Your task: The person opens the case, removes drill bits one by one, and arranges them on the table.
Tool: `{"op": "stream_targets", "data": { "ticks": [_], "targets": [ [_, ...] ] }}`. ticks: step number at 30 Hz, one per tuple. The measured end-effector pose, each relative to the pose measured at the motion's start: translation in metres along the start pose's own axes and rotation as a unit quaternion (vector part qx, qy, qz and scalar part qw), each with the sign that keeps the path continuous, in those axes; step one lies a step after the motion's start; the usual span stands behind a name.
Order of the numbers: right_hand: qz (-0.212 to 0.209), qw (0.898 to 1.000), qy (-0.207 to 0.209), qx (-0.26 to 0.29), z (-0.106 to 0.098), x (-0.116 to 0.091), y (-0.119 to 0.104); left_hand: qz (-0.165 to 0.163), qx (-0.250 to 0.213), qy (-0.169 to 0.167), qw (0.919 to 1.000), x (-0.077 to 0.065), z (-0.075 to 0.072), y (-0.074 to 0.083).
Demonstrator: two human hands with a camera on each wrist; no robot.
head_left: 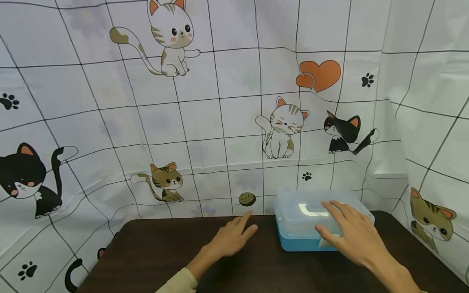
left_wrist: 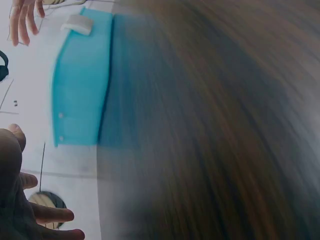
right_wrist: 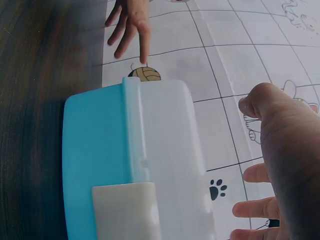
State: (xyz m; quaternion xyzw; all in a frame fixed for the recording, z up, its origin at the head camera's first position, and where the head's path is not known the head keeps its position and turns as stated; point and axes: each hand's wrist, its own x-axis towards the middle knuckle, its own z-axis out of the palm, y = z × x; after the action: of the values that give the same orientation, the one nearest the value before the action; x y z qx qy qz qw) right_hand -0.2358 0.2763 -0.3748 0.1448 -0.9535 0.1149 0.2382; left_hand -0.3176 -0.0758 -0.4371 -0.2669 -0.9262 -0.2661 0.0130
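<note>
A blue plastic storage box (head_left: 304, 243) with a translucent lid (head_left: 286, 207), a white handle and a white front latch (left_wrist: 79, 24) stands at the back right of the dark table. My right hand (head_left: 353, 234) hovers over its front right part, fingers spread and holding nothing; in the right wrist view a gap shows between the fingers (right_wrist: 257, 207) and the lid. To the left of the box, my left hand (head_left: 232, 238) is held over the table with its fingers extended, apart from the box and gripping nothing.
The dark wood-grain table (head_left: 154, 248) ends at a white curtain (head_left: 234, 122) printed with grid lines, cartoon cats, hearts and paw prints. The curtain also hangs along the right side, close to the box.
</note>
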Motion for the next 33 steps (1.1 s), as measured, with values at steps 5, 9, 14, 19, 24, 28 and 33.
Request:
{"op": "stream_targets", "data": {
  "ticks": [5,9,14,19,24,28,33],
  "targets": [
    [0.010,1.000,-0.004,0.005,-0.009,0.000,-0.004,0.003,-0.017,-0.006,0.9998,0.014,0.011,0.018],
    [0.034,0.999,-0.023,0.024,-0.018,0.002,-0.008,-0.005,-0.042,-0.002,0.9991,0.025,0.017,0.032],
    [0.083,0.992,-0.075,0.061,-0.027,0.005,-0.005,-0.026,-0.141,0.017,0.9895,0.044,0.023,0.050],
    [0.140,0.971,-0.162,0.106,-0.026,0.004,0.005,-0.079,-0.287,0.029,0.9542,0.058,0.028,0.070],
    [0.215,0.901,-0.259,0.275,-0.015,-0.004,0.012,-0.144,-0.380,0.034,0.9132,0.063,0.034,0.084],
    [0.283,0.853,-0.282,0.335,-0.005,-0.009,0.013,-0.175,-0.402,0.023,0.8987,0.063,0.035,0.087],
    [0.331,0.840,-0.258,0.343,0.002,-0.007,0.018,-0.192,-0.419,0.003,0.8873,0.067,0.030,0.084]
  ]
}}
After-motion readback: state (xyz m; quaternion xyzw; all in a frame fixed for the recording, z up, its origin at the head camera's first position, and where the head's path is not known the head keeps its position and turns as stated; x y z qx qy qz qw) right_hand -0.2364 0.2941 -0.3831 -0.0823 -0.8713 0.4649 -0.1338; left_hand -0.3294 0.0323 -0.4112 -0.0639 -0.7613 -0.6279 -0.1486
